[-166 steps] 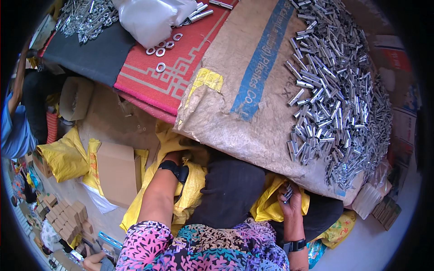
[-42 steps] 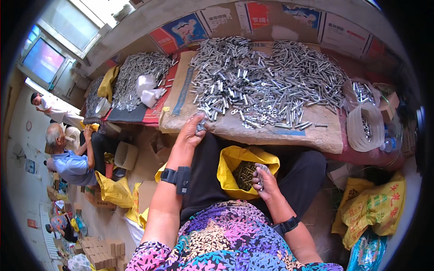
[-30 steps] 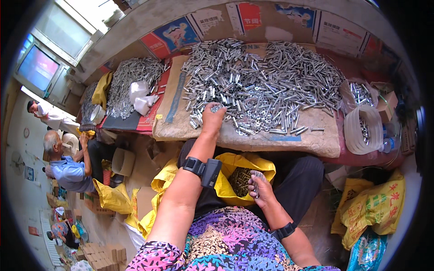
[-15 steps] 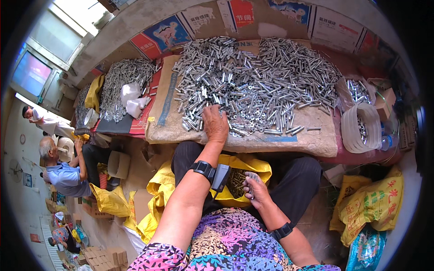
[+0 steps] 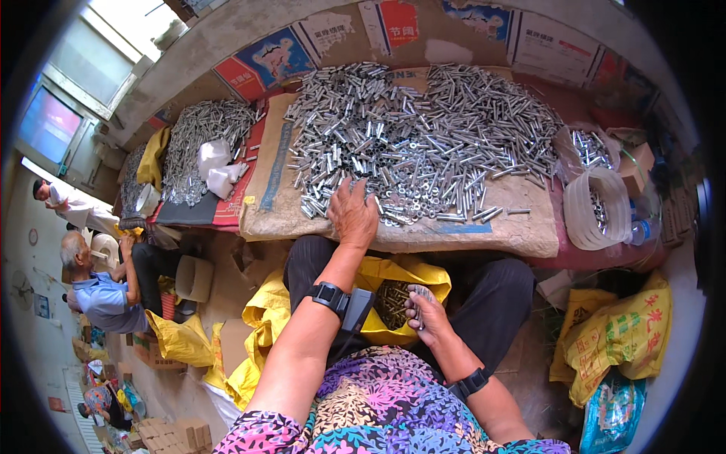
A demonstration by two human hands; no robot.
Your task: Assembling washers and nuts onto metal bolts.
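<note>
A wide heap of silvery metal sleeves and bolts [image 5: 363, 113] covers the sacking-topped bench in front of me. My left hand [image 5: 353, 216] lies at its near edge, fingers apart and tips touching the small parts. Just to the right of those fingertips are loose nuts and washers [image 5: 404, 200]. Over my lap, my right hand [image 5: 427, 312] is closed around several small grey metal pieces, whose exact kind its fingers hide. That hand is beside the mouth of a yellow woven sack [image 5: 370, 268], which holds brass-coloured metal parts [image 5: 391, 303].
At the bench's right end stands a translucent plastic tub [image 5: 597, 208] with metal parts. Yellow sacks [image 5: 620, 333] lie on the floor to the right. A co-worker in a blue shirt [image 5: 110, 303] sits at left near another metal heap [image 5: 200, 144]. Cardboard boxes [image 5: 162, 435] sit farther off.
My left hand has shifted slightly on the heap's near edge, and its fingers look more spread. My right hand stays over the sack, still closed. The whole view has moved a little.
</note>
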